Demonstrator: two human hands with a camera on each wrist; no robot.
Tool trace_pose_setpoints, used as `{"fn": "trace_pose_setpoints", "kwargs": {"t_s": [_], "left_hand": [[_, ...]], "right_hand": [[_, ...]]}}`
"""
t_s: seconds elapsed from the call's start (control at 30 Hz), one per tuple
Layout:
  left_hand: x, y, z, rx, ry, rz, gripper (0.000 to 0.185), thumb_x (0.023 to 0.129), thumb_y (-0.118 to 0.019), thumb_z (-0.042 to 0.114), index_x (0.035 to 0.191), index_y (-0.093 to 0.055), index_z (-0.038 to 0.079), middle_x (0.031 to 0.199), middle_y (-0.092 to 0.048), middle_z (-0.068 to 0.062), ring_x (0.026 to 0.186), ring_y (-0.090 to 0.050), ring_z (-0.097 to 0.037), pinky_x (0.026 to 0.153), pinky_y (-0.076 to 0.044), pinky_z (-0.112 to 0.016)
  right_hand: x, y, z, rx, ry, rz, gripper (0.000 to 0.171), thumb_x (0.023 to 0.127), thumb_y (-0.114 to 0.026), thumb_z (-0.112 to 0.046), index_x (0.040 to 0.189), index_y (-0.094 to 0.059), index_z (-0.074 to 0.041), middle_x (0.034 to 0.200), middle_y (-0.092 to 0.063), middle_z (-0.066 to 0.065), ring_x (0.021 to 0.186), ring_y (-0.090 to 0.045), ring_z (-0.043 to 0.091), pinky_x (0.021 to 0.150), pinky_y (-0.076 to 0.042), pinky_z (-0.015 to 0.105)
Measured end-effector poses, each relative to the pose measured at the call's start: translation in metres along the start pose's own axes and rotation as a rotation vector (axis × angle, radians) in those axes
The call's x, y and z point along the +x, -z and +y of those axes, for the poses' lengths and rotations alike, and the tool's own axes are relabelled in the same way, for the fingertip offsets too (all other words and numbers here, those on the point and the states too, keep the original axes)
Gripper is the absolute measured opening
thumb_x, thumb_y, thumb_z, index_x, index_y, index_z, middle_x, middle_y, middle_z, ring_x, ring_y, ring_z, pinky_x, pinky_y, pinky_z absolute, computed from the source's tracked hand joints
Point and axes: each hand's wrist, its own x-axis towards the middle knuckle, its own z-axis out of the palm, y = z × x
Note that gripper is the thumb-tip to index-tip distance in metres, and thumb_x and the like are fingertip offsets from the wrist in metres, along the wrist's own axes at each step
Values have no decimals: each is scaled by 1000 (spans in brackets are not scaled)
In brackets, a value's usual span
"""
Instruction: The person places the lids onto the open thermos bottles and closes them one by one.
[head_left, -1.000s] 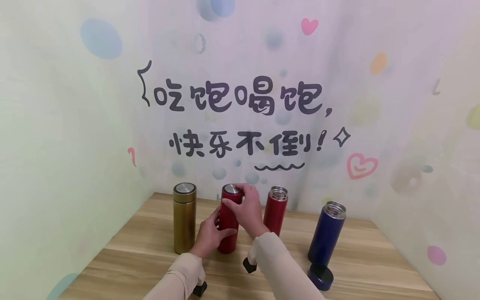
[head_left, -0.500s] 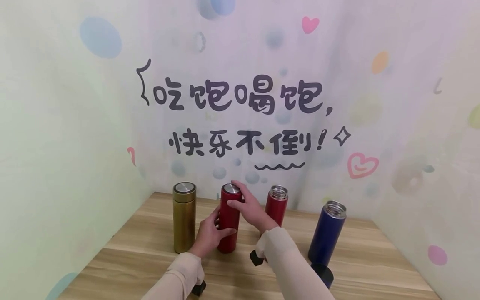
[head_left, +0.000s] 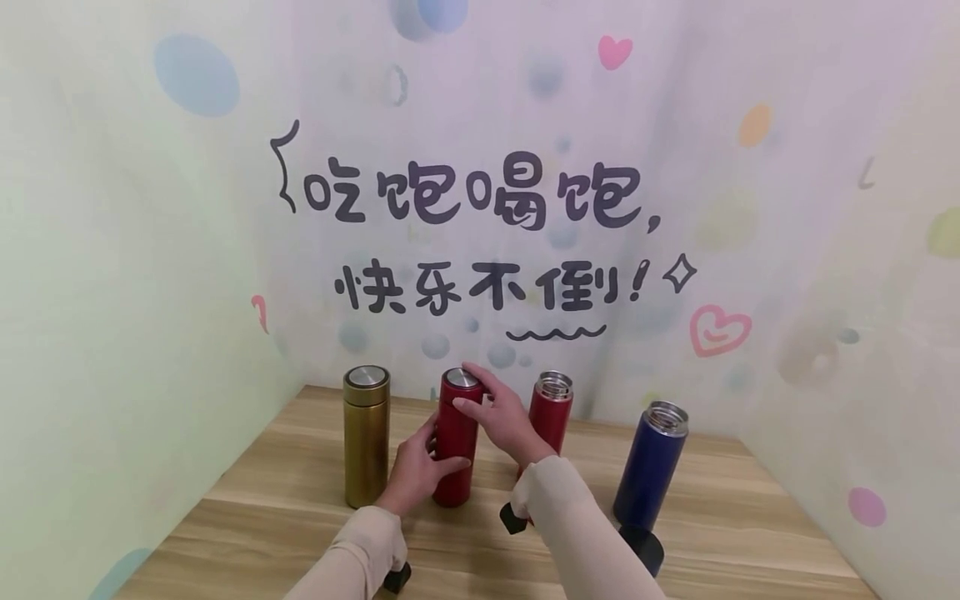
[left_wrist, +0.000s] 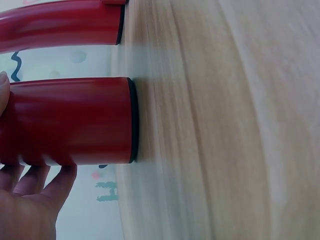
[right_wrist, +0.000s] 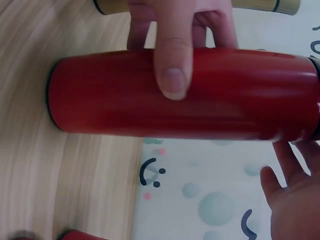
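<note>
1. Fingers of the left hand (head_left: 415, 471) curl round the lower body of the capped red flask (head_left: 455, 446), thumb across its front, holding it.
2. Fingers of the right hand (head_left: 501, 419) are spread loosely beside the flask's metal-topped cap (head_left: 462, 379), with fingertips at the cap's edge; whether they press it I cannot tell.
3. That flask stands upright on the wooden worktop (head_left: 750, 525), long axis vertical, cap up, base flat on the wood, as the left wrist view shows (left_wrist: 75, 120).
4. Just left of it stands a gold flask (head_left: 366, 437), capped and upright.
5. To the right, partly behind the right hand, stands an open red flask (head_left: 551, 408).
6. Further right stands an open blue flask (head_left: 650, 467), well apart, with a dark blue lid (head_left: 643, 546) on the worktop in front of it.
</note>
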Motion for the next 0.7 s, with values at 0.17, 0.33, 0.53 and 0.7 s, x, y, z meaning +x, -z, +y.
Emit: {"fn": "trace_pose_setpoints", "kwargs": {"t_s": [0.17, 0.33, 0.53, 0.7], "left_hand": [[-1, 2, 2, -9, 19, -10, 86, 81, -80, 22, 152, -32, 16, 139, -52, -11, 122, -53, -36, 96, -46, -53], [-2, 2, 3, -6, 27, -4, 86, 82, -80, 21, 153, -32, 17, 140, -52, -11, 123, -53, -36, 96, -46, -53], [-2, 1, 2, 1, 32, -3, 86, 82, -80, 20, 153, -31, 18, 142, -50, -11, 124, -52, -37, 96, -46, -54], [-2, 2, 1, -8, 32, -7, 87, 82, -80, 22, 153, -31, 21, 143, -49, -10, 125, -51, -37, 97, -45, -54]], "right_hand": [[0, -9, 1, -9, 29, 92, 58, 89, -72, -33, 142, -48, -30, 133, -55, 0, 122, -49, 26, 97, -46, 53], [-1, -17, 2, -34, 75, 171, 60, 85, -75, -35, 139, -51, -24, 130, -57, 0, 118, -53, 24, 95, -48, 51], [0, -28, 1, -149, 82, 310, 61, 82, -79, -37, 135, -54, -19, 125, -58, -1, 113, -52, 20, 89, -53, 42], [0, -38, -5, -308, 79, 430, 61, 79, -81, -40, 129, -55, -17, 118, -59, 1, 109, -50, 20, 82, -56, 36]]}}
